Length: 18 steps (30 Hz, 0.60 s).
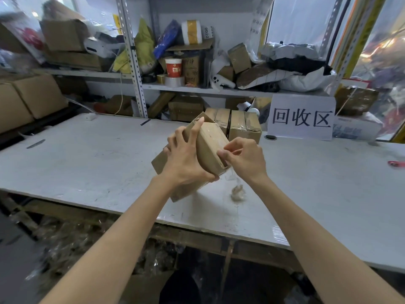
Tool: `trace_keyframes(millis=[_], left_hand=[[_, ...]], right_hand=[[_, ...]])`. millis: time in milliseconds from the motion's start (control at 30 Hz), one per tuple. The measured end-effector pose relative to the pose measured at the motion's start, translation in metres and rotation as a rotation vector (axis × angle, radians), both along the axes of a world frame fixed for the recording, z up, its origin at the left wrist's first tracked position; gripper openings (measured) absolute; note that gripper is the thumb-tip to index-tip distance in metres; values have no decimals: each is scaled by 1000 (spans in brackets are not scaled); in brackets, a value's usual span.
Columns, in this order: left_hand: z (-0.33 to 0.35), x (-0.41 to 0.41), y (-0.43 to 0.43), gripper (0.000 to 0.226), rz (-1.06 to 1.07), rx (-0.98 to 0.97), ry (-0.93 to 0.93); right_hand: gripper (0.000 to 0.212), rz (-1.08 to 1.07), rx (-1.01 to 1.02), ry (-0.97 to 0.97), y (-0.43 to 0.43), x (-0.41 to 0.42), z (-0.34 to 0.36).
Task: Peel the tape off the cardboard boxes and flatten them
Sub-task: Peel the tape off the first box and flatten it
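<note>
Cardboard box [210,148] tilts over the worktop [87,163], gripped by the left hand [186,159], while the right hand [243,156] pinches clear tape [237,192] at its edge, so peeling likely needs a steady pull next.

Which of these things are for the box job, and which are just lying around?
For the job:
- box, gripped by the left hand
- tape, pinched by the right hand, dangling in a wad
- taped boxes behind

Just lying about:
- red cup on the shelf
- tape roll beside it
- sign
- pink thing on the table
</note>
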<state>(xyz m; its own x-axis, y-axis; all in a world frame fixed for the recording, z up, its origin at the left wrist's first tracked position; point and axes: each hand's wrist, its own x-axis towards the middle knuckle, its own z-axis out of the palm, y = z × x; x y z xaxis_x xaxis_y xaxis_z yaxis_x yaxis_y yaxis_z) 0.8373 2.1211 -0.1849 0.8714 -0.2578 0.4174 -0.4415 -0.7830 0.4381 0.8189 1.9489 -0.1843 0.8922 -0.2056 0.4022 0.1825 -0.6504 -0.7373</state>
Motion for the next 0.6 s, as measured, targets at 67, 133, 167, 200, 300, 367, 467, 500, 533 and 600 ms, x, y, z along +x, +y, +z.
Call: trace_keyframes(millis=[67, 133, 167, 200, 300, 367, 467, 500, 533, 600], left_hand=[[-3, 0, -2, 133, 9, 2, -30], [-4, -2, -5, 134, 22, 23, -70], [-5, -2, -8, 134, 32, 39, -95], [-7, -2, -11, 134, 41, 53, -118], [-11, -1, -15, 132, 72, 27, -154], [-12, 1, -12, 130, 100, 1, -157], [-11, 3, -8, 132, 141, -17, -152], [-11, 3, -7, 133, 148, -21, -149], [-11, 3, -7, 133, 156, -27, -146], [-10, 3, -5, 133, 178, -67, -122]], right_hand=[[11, -43, -76, -24, 0, 2, -2], [8, -35, -165, -16, -3, 4, -4], [9, -30, -199, -2, -4, 5, -6], [10, -40, -198, 12, -7, 6, -9], [11, -99, 111, 16, -15, 3, -22], [11, -100, 248, -21, -17, -2, -30], [15, -54, 342, -48, -18, -4, -29], [17, -29, 364, -40, -19, -4, -28], [15, -11, 360, -38, -19, -4, -27], [16, -7, 350, -46, -20, -6, -27]])
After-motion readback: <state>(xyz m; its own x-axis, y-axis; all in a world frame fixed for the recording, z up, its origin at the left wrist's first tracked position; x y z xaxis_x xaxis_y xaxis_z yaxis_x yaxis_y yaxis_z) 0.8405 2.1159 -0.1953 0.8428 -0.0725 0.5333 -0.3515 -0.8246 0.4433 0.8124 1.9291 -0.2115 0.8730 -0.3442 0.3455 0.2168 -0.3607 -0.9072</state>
